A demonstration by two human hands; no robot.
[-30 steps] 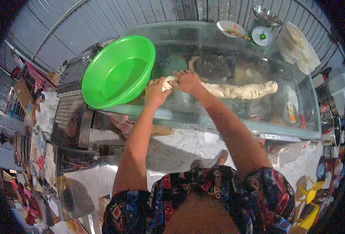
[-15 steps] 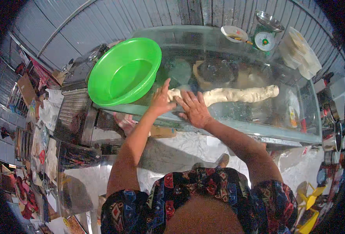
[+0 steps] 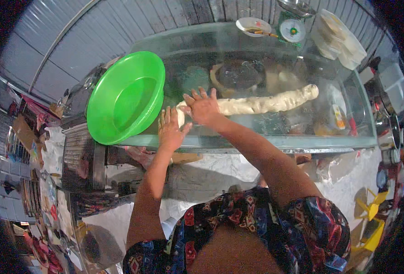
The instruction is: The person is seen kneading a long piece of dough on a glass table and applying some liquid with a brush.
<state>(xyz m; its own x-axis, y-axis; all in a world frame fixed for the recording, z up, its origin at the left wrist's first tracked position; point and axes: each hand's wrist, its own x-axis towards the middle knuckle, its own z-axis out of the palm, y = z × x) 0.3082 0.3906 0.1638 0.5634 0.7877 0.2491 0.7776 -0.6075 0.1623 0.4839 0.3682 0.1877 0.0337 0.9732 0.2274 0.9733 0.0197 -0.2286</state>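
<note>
A long, thick roll of pale dough [image 3: 266,104] lies across the glass-topped table [image 3: 252,140], its right end slightly farther from me. My right hand [image 3: 203,107] rests palm down on the dough near its left end, fingers spread. Beside that left end, my left hand [image 3: 171,130] is open with fingers stretched out, its thumb pointing toward the dough. Whether the left palm touches the dough I cannot tell. Just left of my left hand stands a large green basin [image 3: 135,98], tilted in view, with nothing seen inside.
At the back of the table are a white bowl [image 3: 253,26] with a utensil in it, a dial scale [image 3: 292,31] with a metal pan, and stacked plastic containers [image 3: 339,40] at the right. A yellow stool [image 3: 371,208] stands on the floor at lower right.
My right hand has moved left along the dough onto its left end. My left hand has flattened and turned palm down. The whole view has shifted.
</note>
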